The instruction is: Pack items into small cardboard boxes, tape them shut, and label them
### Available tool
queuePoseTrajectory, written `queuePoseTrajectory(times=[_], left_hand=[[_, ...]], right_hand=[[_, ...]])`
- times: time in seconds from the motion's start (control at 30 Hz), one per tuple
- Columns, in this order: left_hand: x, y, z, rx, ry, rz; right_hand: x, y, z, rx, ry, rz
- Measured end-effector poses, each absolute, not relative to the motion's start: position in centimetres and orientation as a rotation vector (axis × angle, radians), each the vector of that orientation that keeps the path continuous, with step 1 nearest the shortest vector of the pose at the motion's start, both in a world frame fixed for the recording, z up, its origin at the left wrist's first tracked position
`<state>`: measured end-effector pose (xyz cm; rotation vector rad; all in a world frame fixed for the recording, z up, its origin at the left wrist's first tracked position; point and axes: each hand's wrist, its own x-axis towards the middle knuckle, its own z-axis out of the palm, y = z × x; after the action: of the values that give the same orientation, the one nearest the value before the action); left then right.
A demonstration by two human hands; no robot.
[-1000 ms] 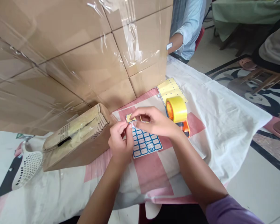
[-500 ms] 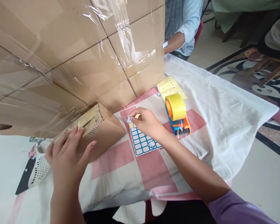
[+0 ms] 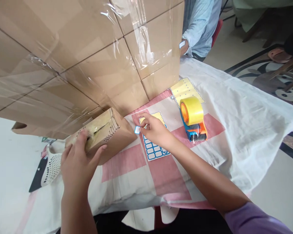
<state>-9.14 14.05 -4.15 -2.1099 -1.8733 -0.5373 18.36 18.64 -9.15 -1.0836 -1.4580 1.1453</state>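
My left hand (image 3: pixel 78 161) grips the near end of a small taped cardboard box (image 3: pixel 104 131) lying on the cloth-covered table, fingers wrapped over its top edge. My right hand (image 3: pixel 156 130) pinches a small blue-bordered sticker label (image 3: pixel 137 130) between thumb and forefinger, just right of the box's end. Under that hand lies a sheet of blue-bordered labels (image 3: pixel 154 150) with a yellow backing strip (image 3: pixel 156 116) at its far end.
A yellow tape roll on an orange-blue dispenser (image 3: pixel 192 118) stands right of the label sheet, with a yellow perforated sheet (image 3: pixel 187 89) behind it. A wall of plastic-wrapped cartons (image 3: pixel 88 55) fills the left and back. A white perforated scoop (image 3: pixel 51 167) lies at left. Another person in a light blue sleeve (image 3: pixel 197 26) sits beyond.
My left hand left the label and took hold of the small box's near end. My right hand lifted the peeled label off the sheet and carried it toward the box.
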Motion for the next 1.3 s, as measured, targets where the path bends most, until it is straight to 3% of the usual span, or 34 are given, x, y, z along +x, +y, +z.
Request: queuePoseTrajectory(times=[0.8,1.07,1.3], left_hand=[[-11.0,11.9,-4.9,-2.506,-1.196,-0.806],[-9.6,10.8,-4.3,-2.435,-1.296,-0.71],[-13.1,11.6,-5.6,-2.128,-1.666,-1.062]], right_hand=[[17.9,18.7,-9.6,-1.092,-1.434,1.156],[17.7,18.1,-8.6,-1.107,-1.452,1.233],[17.7,18.1,-9.2,-1.044,-1.489,1.252]])
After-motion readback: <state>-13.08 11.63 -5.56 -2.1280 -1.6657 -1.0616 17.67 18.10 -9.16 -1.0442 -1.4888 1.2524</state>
